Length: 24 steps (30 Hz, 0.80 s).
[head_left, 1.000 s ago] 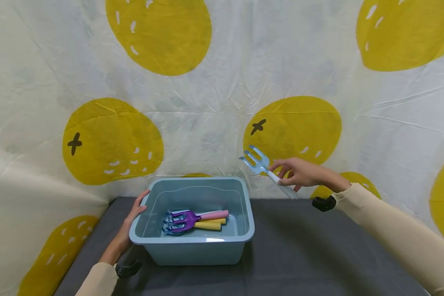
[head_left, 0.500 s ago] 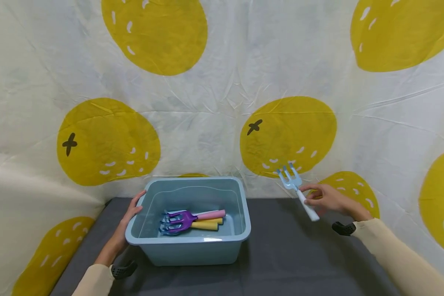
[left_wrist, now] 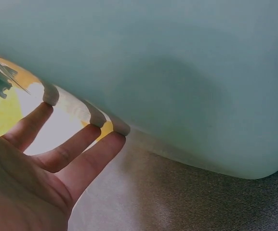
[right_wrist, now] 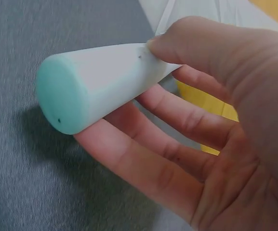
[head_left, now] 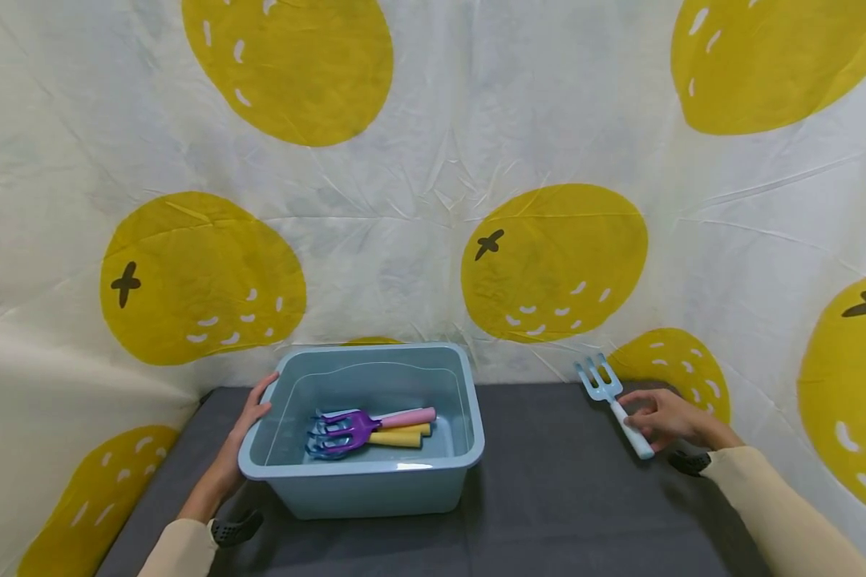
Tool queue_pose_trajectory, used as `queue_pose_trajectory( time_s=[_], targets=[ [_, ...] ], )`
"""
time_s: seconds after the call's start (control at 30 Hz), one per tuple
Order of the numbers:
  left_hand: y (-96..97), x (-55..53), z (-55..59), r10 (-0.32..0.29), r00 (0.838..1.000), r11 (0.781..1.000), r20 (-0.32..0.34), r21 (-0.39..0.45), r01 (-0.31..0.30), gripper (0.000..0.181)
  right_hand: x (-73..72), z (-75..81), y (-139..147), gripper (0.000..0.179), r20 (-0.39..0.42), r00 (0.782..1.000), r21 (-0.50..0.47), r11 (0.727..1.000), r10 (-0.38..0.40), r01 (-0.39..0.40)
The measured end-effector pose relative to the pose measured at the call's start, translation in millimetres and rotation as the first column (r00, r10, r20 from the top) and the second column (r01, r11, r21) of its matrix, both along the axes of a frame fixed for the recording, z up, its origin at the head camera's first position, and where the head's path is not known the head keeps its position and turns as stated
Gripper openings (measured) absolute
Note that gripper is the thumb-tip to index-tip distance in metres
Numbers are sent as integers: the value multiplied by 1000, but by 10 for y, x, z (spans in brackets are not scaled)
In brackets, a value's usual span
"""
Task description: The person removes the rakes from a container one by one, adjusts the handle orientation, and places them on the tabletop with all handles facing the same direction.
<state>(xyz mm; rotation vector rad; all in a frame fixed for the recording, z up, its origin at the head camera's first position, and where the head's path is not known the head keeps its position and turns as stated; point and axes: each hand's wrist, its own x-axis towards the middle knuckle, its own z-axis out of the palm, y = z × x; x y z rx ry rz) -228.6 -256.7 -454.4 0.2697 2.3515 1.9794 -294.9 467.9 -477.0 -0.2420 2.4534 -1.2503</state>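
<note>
"Two hands are seen well apart. What is held by the right hand [head_left: 667, 421]?"

"A light blue garden fork [head_left: 633, 437] is pinched by its white handle, between thumb and fingers. It is held low over the right rear part of the dark tabletop [head_left: 548, 497]; whether the cloth is touched cannot be told."

"And the left hand [head_left: 236, 439]?"

"Its fingers are kept straight, and the left side of the blue-grey basin [head_left: 361, 471] is touched by the fingertips, just under the rim."

"Is anything set in between?"

"The basin itself: the fork and the left hand are separated by its whole width, and its right wall is placed between the held fork and the pile inside. There, blue forks are partly covered by a purple fork [head_left: 359, 429]; one pink handle [head_left: 410, 417] and two yellow handles [head_left: 397, 439] are pointed rightward."

"What is found behind?"

"The rear is closed off by a pale curtain [head_left: 397, 264], printed with yellow fruit [head_left: 559, 264]. A black band is worn at each wrist."
</note>
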Motion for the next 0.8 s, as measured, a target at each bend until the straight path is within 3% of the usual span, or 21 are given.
queue_pose_trajectory(
  time_s=[0.4, 0.8],
  targets=[
    [0, 2, -7, 0, 1000, 1000, -4, 7, 0, 62, 25, -125, 159, 43, 68, 997, 43, 998, -45, 42],
    [2, 16, 3, -2, 1000, 1000, -1, 14, 2, 61, 66, -159, 131, 40, 35, 996, 82, 993, -85, 82]
  ],
)
